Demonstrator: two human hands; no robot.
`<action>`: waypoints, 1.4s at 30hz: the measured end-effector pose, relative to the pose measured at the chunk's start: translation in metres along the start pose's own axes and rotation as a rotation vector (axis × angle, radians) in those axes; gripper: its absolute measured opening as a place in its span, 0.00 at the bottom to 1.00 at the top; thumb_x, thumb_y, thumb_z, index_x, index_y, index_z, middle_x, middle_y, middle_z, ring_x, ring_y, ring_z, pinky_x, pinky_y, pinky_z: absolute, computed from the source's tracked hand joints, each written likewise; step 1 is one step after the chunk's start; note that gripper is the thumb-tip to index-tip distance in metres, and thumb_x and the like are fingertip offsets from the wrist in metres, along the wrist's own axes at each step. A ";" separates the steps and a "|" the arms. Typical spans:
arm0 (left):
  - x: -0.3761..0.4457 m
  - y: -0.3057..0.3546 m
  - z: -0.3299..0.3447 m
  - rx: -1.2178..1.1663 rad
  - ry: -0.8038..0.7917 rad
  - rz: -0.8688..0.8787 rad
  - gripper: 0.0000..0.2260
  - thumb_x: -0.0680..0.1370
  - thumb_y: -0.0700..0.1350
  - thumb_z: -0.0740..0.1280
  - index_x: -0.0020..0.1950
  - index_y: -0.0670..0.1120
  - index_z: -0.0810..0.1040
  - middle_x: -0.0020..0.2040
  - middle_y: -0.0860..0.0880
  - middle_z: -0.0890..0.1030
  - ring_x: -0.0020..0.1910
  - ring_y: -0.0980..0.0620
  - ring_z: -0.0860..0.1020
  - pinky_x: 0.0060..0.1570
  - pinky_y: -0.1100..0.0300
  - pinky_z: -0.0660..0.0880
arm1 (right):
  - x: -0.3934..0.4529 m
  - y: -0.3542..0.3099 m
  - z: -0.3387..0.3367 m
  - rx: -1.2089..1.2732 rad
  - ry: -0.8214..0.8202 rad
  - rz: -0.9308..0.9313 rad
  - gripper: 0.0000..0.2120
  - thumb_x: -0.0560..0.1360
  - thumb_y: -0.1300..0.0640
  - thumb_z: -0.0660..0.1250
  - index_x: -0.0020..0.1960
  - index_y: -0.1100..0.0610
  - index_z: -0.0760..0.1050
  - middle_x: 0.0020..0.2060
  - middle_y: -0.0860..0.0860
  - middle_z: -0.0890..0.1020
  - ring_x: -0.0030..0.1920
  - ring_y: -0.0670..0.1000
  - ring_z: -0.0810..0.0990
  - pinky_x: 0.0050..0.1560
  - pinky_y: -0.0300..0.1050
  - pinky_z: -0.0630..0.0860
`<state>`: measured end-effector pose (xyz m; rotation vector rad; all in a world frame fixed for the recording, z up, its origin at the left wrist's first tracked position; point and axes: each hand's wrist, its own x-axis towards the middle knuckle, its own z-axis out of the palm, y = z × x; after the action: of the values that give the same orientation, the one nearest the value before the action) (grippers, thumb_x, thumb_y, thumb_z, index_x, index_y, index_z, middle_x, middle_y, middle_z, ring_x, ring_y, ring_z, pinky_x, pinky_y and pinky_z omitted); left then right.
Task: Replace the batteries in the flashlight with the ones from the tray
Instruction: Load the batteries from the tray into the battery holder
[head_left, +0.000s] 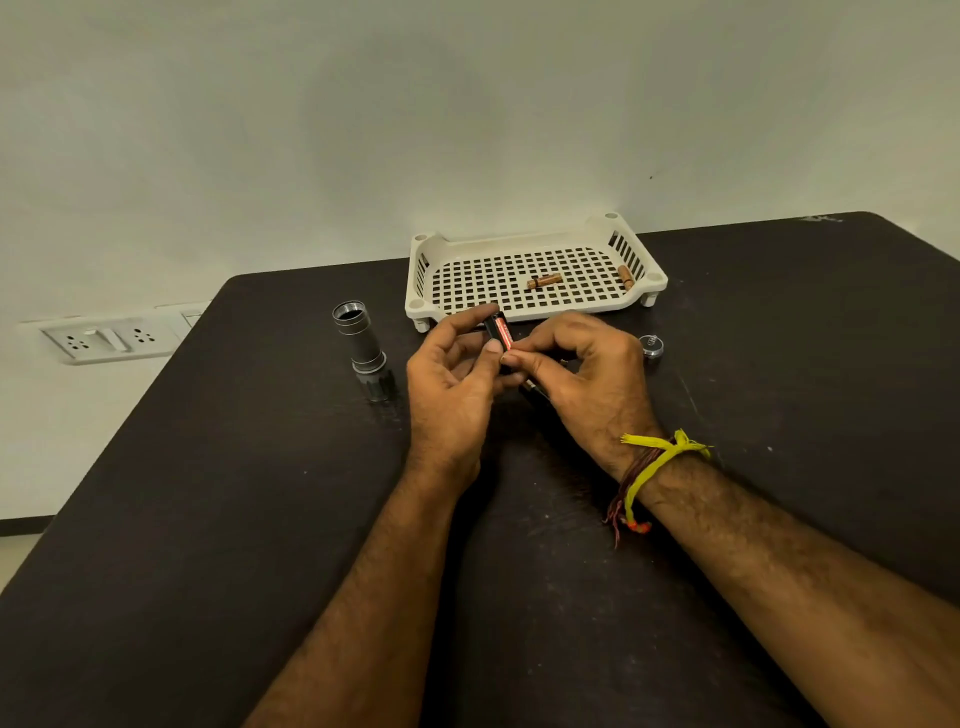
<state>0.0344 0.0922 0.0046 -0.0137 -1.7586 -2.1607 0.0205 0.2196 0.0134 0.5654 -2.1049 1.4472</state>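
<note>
Centre of frame: black battery holder (500, 332) w/ a red-labelled cell in it, held up just above the table, just below the tray's near rim. Left hand (451, 384) curls round it, thumb and forefinger clamped on its upper end; right hand (582, 366) pinches its lower end w/ thumb and fingertips, rest of fingers curled in. Left of the hands, the grey flashlight body (362, 351) stands on its head end, open threaded end up, cap off. Tail cap (651, 345) w/ spring up sits on the table at right, near the right hand. Upper centre: white perforated tray (431, 270) w/ two copper-coloured batteries, one (544, 281) mid-tray, one (626, 276) against the right wall. Yellow and red threads (649, 467) round the right wrist. Dark table (208, 519); wall sockets (106, 338) at far left.
</note>
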 end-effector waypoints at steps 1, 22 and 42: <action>0.000 0.001 -0.001 -0.013 0.000 -0.015 0.13 0.79 0.31 0.65 0.61 0.43 0.78 0.47 0.44 0.83 0.44 0.50 0.85 0.41 0.59 0.82 | 0.001 0.000 0.000 -0.003 -0.015 -0.018 0.04 0.70 0.64 0.77 0.42 0.64 0.85 0.37 0.55 0.84 0.41 0.51 0.82 0.44 0.48 0.79; 0.005 -0.003 0.003 -0.121 0.118 -0.018 0.13 0.76 0.35 0.72 0.60 0.41 0.79 0.38 0.46 0.82 0.42 0.42 0.85 0.43 0.52 0.83 | 0.018 0.017 -0.004 -0.318 0.196 0.046 0.04 0.76 0.64 0.70 0.47 0.63 0.84 0.43 0.55 0.85 0.45 0.49 0.80 0.54 0.24 0.69; 0.007 -0.003 0.001 -0.175 0.112 -0.100 0.11 0.82 0.37 0.63 0.61 0.46 0.77 0.49 0.38 0.83 0.41 0.46 0.85 0.43 0.56 0.83 | 0.124 0.060 0.033 -0.803 -0.246 0.296 0.10 0.77 0.59 0.68 0.56 0.62 0.81 0.55 0.61 0.83 0.59 0.62 0.80 0.60 0.51 0.77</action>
<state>0.0264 0.0918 0.0036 0.1512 -1.5354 -2.3322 -0.1180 0.2031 0.0379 0.1145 -2.7903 0.5540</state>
